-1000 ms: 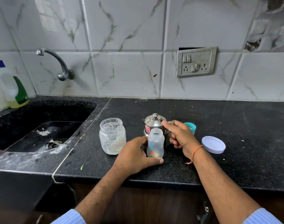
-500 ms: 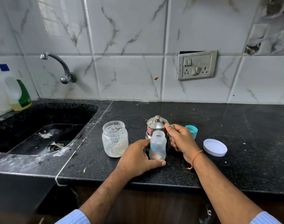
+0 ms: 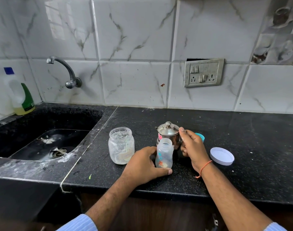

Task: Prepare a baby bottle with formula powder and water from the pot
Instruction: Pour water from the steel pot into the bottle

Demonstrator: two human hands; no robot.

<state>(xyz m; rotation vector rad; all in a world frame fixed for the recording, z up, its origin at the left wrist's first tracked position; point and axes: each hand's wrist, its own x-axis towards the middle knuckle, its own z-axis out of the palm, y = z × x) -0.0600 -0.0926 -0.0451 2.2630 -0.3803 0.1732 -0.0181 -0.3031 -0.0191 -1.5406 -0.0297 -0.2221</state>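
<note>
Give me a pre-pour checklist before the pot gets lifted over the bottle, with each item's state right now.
1. Baby bottle uncapped, mouth open: ok.
2. Bottle upright on the counter, steadied by the left hand: ok.
3. Powder in the bottle: ok, a pale layer sits at the bottom.
4. Right hand gripping the steel pot at its handle side: ok; the handle itself is hidden.
5. Pot lid seated: ok, it is on.
6. Water in the pot: cannot tell.
</note>
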